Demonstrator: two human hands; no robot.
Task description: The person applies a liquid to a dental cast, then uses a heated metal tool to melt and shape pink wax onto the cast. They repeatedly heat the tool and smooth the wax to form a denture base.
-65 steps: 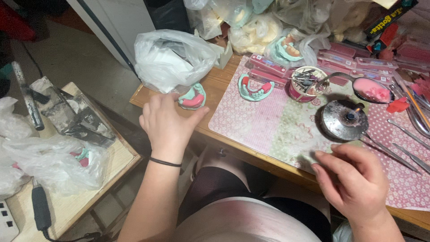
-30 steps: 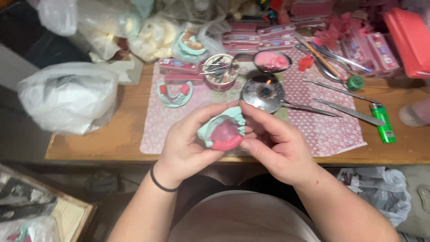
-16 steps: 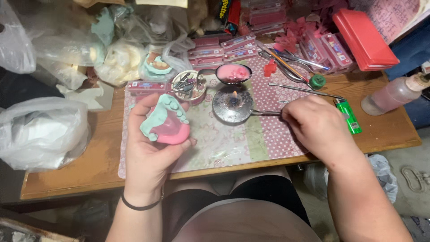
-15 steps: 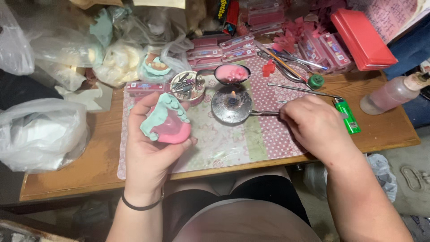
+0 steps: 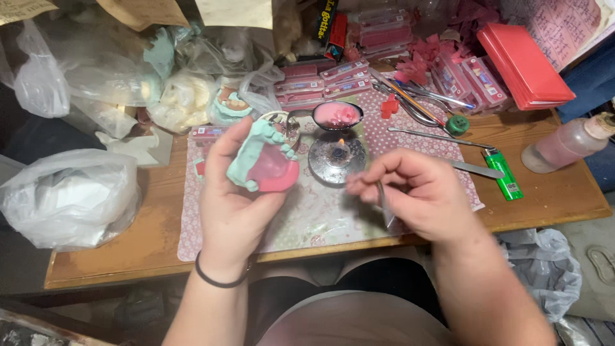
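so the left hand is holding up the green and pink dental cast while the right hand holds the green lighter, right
Not quite. The left hand does hold the green and pink dental cast, but the right hand holds a thin metal tool, not the green lighter, which lies on the table to the right. The head view shows this.

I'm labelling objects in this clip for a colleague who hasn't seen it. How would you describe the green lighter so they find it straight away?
Start at the wooden table and go to its right side, just off the pink patterned mat. The green lighter lies flat there, left of a pinkish plastic bottle. It is the only bright green, slim rectangular thing among metal tools.
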